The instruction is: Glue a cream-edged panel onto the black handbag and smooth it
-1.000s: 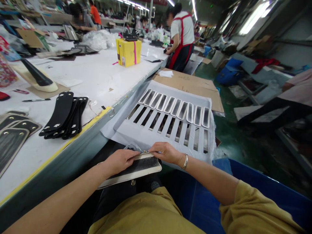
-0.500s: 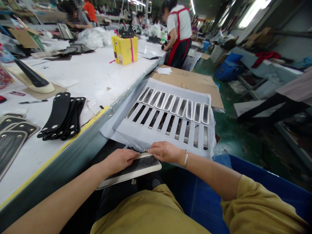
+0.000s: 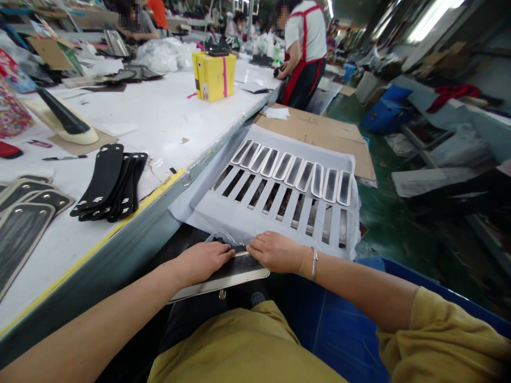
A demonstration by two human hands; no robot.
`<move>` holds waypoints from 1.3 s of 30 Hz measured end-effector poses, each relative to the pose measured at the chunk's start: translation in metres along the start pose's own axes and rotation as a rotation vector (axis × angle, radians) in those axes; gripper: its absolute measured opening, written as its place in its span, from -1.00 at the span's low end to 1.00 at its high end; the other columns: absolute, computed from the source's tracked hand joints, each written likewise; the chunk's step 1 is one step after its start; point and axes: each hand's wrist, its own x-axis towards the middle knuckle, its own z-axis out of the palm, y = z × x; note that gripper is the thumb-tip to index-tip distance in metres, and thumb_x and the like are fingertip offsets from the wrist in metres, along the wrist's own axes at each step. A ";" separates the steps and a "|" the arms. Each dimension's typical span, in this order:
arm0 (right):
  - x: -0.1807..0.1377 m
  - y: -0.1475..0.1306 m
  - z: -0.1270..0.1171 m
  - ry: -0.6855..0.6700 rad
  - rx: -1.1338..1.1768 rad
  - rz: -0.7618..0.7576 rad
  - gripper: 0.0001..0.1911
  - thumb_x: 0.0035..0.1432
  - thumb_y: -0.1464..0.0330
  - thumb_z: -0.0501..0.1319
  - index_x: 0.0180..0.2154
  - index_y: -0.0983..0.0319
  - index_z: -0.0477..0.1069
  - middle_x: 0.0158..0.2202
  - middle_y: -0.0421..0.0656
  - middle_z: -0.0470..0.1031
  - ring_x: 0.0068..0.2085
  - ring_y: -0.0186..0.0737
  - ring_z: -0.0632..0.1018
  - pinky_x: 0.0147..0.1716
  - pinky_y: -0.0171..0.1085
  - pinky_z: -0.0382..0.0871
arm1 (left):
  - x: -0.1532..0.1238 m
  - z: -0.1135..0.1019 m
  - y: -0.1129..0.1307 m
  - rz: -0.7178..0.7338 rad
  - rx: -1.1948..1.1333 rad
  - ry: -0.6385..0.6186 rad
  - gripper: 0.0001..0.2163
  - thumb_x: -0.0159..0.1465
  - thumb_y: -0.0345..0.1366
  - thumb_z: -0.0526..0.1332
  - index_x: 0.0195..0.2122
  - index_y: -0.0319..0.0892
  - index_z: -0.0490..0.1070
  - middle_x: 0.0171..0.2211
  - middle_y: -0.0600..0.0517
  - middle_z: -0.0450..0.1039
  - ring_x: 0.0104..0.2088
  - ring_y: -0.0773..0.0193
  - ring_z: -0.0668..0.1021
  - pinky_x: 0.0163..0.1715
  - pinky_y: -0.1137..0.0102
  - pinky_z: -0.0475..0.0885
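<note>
The left hand (image 3: 203,260) and right hand (image 3: 275,250) are pressing, fingers together, on a flat black cream-edged leather panel (image 3: 235,270) lying across the lap; it is probably unclamped, so it could slide off.

yellow box (image 3: 215,76), black straps (image 3: 109,183), slotted tray (image 3: 279,205)

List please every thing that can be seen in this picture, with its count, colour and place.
flat panel: one, black with pale edge, on the lap under both hands
slotted sheet: one, white, beside the table
strips: nine, silver-grey, in a row on the sheet
black straps: one stack, on the white table
yellow box: one, far on the table
cardboard: one, brown, behind the sheet
blue bin: one, lower right
person in red apron: one, at the table's end
left hand: on the panel
right hand: on the panel's far end
</note>
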 end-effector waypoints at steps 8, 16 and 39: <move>0.012 0.001 -0.008 -0.078 0.184 0.082 -0.76 0.18 0.39 0.08 -0.15 0.35 0.42 -0.26 -0.01 0.44 -0.25 -0.15 0.45 -0.21 -0.18 0.33 | 0.000 -0.010 -0.007 -0.134 -0.343 -0.043 -0.66 0.25 -0.45 0.03 0.01 -0.17 0.41 -0.03 -0.05 0.48 -0.08 0.21 0.53 -0.05 0.36 0.40; 0.032 0.003 0.011 0.216 0.562 0.075 -0.69 0.23 0.38 0.09 -0.02 0.29 0.41 -0.12 0.00 0.46 -0.11 -0.19 0.46 -0.06 -0.23 0.36 | -0.039 -0.021 -0.033 -0.356 -0.768 -0.096 -0.55 0.11 -0.42 0.14 0.07 -0.13 0.36 0.03 0.07 0.45 0.01 0.27 0.48 0.04 0.45 0.31; 0.059 -0.009 0.002 0.069 0.000 -0.199 -0.74 0.27 0.49 0.01 -0.05 0.44 0.33 -0.29 0.02 0.44 -0.31 -0.17 0.42 -0.37 -0.23 0.31 | -0.060 -0.013 -0.020 -0.111 -0.146 -0.134 -0.62 0.30 -0.47 0.01 0.14 -0.20 0.27 0.10 -0.18 0.36 0.03 0.08 0.48 -0.03 0.28 0.40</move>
